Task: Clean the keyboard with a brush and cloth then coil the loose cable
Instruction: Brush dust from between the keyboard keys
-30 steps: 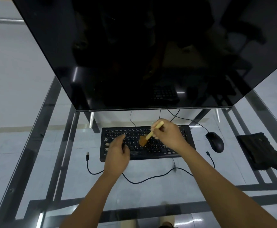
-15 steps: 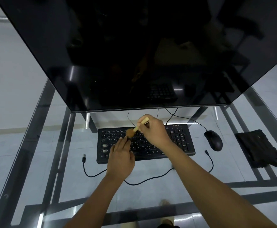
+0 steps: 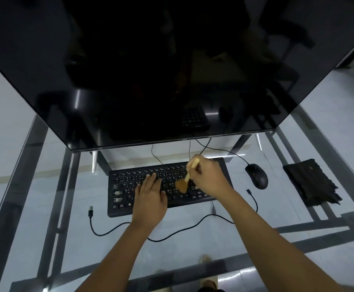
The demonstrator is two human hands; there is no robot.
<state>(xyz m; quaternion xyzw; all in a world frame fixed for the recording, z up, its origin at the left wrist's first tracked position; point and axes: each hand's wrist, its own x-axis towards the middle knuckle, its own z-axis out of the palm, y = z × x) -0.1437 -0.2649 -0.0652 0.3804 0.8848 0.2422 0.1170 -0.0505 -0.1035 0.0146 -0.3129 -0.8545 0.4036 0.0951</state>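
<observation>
Brushing the keyboard while the other hand steadies it.

Nearest, the loose cable trails across the glass surface at 6 o'clock of the keyboard, uncoiled, its plug at 8 o'clock. The left hand lies flat on the middle keys, fingers straight and holding nothing, likely to stop the board sliding under the strokes. At 3 o'clock of it, the right hand has its fingers curled round the pale handle of the brush, tilted so the brown bristles meet the keys. The mouse sits farther right, then the dark cloth, probably waiting for the wiping step. The monitor looms at 12 o'clock.
</observation>
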